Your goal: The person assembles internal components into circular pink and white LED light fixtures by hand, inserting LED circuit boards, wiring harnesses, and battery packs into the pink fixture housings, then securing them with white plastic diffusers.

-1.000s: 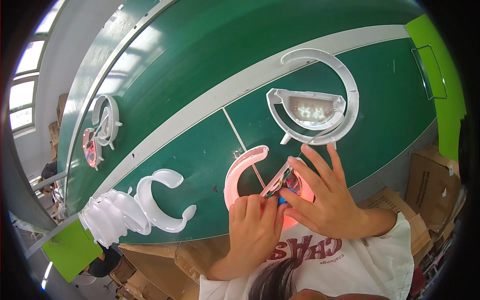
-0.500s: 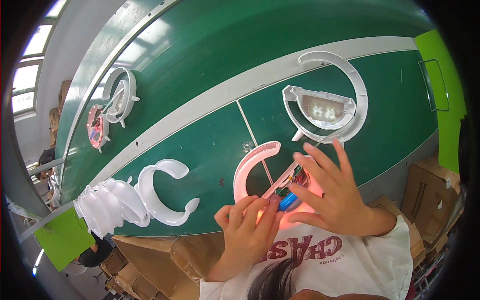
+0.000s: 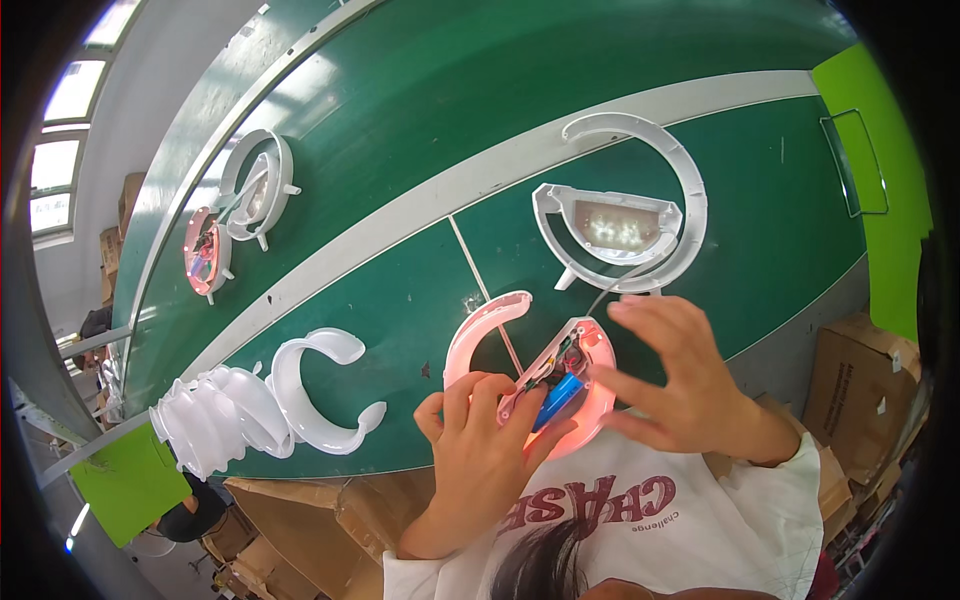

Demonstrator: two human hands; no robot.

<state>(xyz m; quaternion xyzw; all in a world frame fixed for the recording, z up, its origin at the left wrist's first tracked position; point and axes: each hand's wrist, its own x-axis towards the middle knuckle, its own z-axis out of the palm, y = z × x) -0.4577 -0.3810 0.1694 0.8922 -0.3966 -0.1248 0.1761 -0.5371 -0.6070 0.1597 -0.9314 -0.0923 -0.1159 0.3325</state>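
A pink C-shaped plastic shell lies at the near edge of the green belt. Inside it sit a small circuit board and a blue cylindrical cell. My left hand grips the shell's near rim, fingertips by the blue cell. My right hand hovers over the shell's right end with fingers spread, touching its edge. A thin wire runs from the shell toward a white C-shaped housing with a lit panel just beyond.
A stack of white C-shaped covers lies at the left near edge. Further along the belt sits another pink and white assembly. Cardboard boxes stand at the right, more below the belt. A person's head shows far left.
The view has shifted, so the parts sit lower and further right. My left fingers have moved onto the shell beside the blue cell. My right hand has spread wider over the shell's right end.
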